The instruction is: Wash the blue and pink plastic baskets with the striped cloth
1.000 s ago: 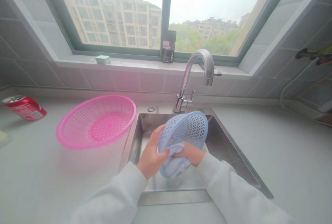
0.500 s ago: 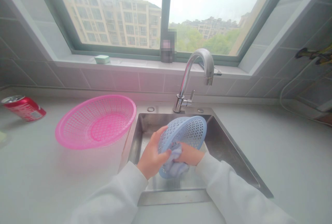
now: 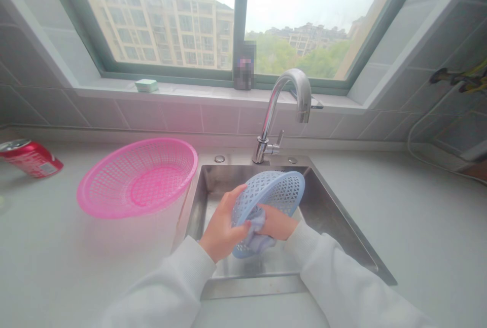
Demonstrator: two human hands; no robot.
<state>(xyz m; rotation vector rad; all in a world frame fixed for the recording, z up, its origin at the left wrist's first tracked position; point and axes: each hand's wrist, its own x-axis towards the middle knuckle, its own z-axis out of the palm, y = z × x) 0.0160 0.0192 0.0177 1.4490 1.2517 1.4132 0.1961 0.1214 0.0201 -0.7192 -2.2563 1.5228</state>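
A light blue plastic colander with a perforated wall is tilted on its side above the sink. My left hand grips its rim on the left, thumb on the inner side and fingers around the outside. Inside the colander, my right hand is closed on a pale, bunched cloth pressed against the inner wall. Part of the right fingers is hidden by the cloth and the rim.
A pink plastic basket stands on the counter left of the sink, with a red drink can lying farther left. The chrome faucet arches over the sink's back edge. On the windowsill sits a pale green soap box.
The view has shifted slightly. Both hands keep their hold, and the colander's tilt differs only a little.
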